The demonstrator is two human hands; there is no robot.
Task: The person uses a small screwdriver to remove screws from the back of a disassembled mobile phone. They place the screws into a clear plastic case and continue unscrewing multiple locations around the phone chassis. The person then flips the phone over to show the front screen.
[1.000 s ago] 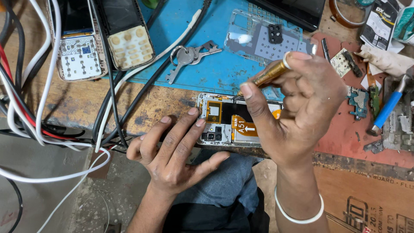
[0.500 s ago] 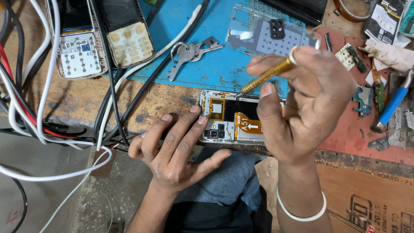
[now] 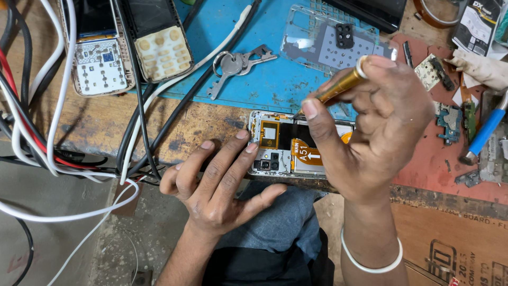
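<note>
Screwdriver [image 3: 341, 85] in right hand [image 3: 370, 127], left hand [image 3: 217, 180] steadying opened phone [image 3: 286, 145]

The left hand [image 3: 219, 182] rests at the edge of the wooden bench [image 3: 106, 122], two fingertips touching the left end of the opened phone [image 3: 296, 144]. The right hand [image 3: 370, 132] holds a golden screwdriver [image 3: 341, 86], its tip meeting the upper edge of the phone. At 12 o'clock from the phone lies a clear plastic cover [image 3: 328, 45] on a blue mat [image 3: 254, 79]; keys [image 3: 235, 64] lie at 11 o'clock. Two old keypad phones [image 3: 127, 50] lie at 10 o'clock, with wires [image 3: 42, 106] crossing there.
</note>
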